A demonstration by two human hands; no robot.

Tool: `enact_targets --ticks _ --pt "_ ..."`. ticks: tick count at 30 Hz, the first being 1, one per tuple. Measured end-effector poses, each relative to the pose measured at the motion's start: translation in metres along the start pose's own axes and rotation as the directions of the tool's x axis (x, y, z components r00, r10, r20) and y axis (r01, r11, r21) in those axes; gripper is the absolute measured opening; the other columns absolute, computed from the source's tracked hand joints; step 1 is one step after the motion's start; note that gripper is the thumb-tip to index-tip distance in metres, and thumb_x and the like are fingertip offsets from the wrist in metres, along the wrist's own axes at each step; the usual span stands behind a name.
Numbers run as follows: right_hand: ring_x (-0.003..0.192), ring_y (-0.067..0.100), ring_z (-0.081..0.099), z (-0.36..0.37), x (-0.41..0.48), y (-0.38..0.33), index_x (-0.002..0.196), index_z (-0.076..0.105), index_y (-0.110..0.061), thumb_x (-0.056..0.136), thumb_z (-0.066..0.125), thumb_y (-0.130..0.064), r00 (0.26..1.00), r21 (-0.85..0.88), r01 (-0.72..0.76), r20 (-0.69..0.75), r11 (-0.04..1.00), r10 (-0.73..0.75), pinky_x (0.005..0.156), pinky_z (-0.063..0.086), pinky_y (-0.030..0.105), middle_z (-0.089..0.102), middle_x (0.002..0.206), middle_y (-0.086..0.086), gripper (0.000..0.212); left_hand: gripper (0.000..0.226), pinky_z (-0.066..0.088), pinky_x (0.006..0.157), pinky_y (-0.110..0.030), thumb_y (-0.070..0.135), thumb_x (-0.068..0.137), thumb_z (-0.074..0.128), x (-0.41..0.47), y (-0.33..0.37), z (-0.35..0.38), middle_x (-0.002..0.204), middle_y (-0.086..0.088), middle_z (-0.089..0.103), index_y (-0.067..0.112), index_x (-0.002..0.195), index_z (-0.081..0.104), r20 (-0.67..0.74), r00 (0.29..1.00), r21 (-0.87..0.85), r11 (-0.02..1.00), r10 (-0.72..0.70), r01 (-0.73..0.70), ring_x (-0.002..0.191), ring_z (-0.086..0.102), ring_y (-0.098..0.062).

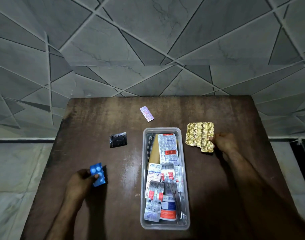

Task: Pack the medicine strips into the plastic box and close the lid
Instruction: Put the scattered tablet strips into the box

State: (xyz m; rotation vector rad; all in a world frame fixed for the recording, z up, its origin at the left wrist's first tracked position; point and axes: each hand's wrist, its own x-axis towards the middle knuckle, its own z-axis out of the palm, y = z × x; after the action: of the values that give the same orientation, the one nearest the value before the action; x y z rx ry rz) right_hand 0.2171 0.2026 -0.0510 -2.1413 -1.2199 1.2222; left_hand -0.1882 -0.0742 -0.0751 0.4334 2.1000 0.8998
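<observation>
A clear plastic box point(144, 170) stands open on the table's middle, holding several silver, white and red medicine strips. My left hand point(79, 182) grips a blue strip point(98, 174) just left of the box. My right hand point(223, 143) pinches the lower right corner of a crumpled gold strip point(199, 135) to the right of the box. A dark silver strip point(118, 139) lies loose on the table left of the box. A small pinkish strip point(146, 113) lies beyond the box's far end. No lid is in view.
The dark brown wooden table point(99, 115) stands against a grey tiled wall point(148, 49). Its left and right edges drop to a pale floor point(13, 170).
</observation>
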Motion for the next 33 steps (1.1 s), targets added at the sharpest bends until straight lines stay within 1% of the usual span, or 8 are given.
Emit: enact_targets --ticks 2,5,11,15,21,26,29,33 --pt "0.04 0.014 0.052 -0.008 -0.007 -0.001 0.075 0.064 -0.001 0.084 0.068 -0.001 0.999 0.123 -0.038 0.025 0.992 0.035 0.04 0.039 0.019 0.061 0.049 0.004 0.009 0.012 0.048 0.066 -0.028 -0.001 0.086 0.066 -0.015 0.032 0.007 0.079 -0.014 0.07 -0.004 0.096 0.071 0.011 1.0 -0.03 0.999 0.029 -0.028 0.071 0.061 -0.021" --pt "0.03 0.004 0.049 -0.02 -0.019 -0.005 0.076 0.061 -0.003 0.087 0.063 -0.001 0.998 0.224 -0.05 0.048 0.973 0.04 0.032 0.036 0.013 0.058 0.037 -0.005 0.011 0.009 0.047 0.062 -0.022 0.001 0.087 0.065 -0.027 0.061 0.018 0.078 -0.01 0.07 0.003 0.093 0.072 0.071 0.994 -0.062 0.995 0.077 -0.073 0.065 0.061 -0.012" --pt "0.055 0.013 0.059 -0.017 -0.066 -0.025 0.084 0.065 -0.007 0.086 0.067 -0.007 0.99 0.316 0.004 0.133 0.949 -0.048 0.05 0.045 0.024 0.068 0.07 0.004 0.003 0.007 0.045 0.049 -0.011 0.001 0.086 0.067 -0.055 0.101 0.057 0.071 -0.007 0.069 0.001 0.092 0.07 0.208 0.971 -0.174 0.981 0.117 -0.081 0.055 0.062 -0.006" --pt "0.053 0.009 0.058 0.008 -0.099 -0.027 0.08 0.067 -0.012 0.085 0.068 -0.007 0.969 0.288 0.056 0.214 0.956 -0.121 0.052 0.04 0.024 0.07 0.065 -0.001 0.007 0.004 0.043 0.045 -0.01 0.0 0.085 0.069 -0.072 0.108 0.085 0.061 0.002 0.07 0.003 0.087 0.071 0.274 0.955 -0.138 0.987 0.113 -0.077 0.047 0.06 0.0" --pt "0.057 0.011 0.055 0.043 -0.121 -0.023 0.082 0.069 -0.012 0.081 0.073 -0.009 0.96 0.184 0.079 0.252 0.98 -0.125 0.052 0.043 0.024 0.068 0.069 0.001 0.006 0.005 0.054 0.067 -0.025 0.017 0.082 0.076 -0.087 0.104 0.111 0.08 0.001 0.077 0.016 0.086 0.075 0.281 0.951 0.083 0.984 0.128 -0.157 0.068 0.068 -0.009" --pt "0.067 0.012 0.056 0.055 -0.124 -0.024 0.084 0.069 -0.015 0.081 0.074 -0.01 0.964 0.088 0.104 0.235 0.991 -0.122 0.078 0.054 0.035 0.07 0.084 0.005 0.008 0.005 0.06 0.082 -0.041 0.02 0.08 0.076 -0.09 0.101 0.117 0.084 0.001 0.077 0.02 0.084 0.073 0.266 0.958 0.173 0.972 0.107 -0.157 0.079 0.073 -0.016" --pt "0.073 0.013 0.059 0.057 -0.121 -0.025 0.093 0.072 -0.008 0.081 0.074 -0.01 0.967 0.033 0.138 0.212 0.99 -0.142 0.081 0.053 0.033 0.071 0.087 0.005 0.012 0.005 0.058 0.08 -0.031 0.024 0.082 0.074 -0.091 0.099 0.118 0.089 0.001 0.076 0.022 0.085 0.071 0.227 0.967 0.289 0.94 0.117 -0.182 0.081 0.071 -0.014" --pt "0.073 0.014 0.065 0.06 -0.122 -0.03 0.089 0.073 -0.012 0.079 0.076 -0.015 0.97 -0.066 0.19 0.169 0.979 -0.177 0.07 0.045 0.02 0.072 0.082 0.001 0.011 0.013 0.045 0.069 -0.021 0.03 0.085 0.07 -0.094 0.098 0.12 0.094 0.003 0.074 0.024 0.096 0.073 0.21 0.965 0.435 0.87 0.155 -0.235 0.078 0.063 -0.011"
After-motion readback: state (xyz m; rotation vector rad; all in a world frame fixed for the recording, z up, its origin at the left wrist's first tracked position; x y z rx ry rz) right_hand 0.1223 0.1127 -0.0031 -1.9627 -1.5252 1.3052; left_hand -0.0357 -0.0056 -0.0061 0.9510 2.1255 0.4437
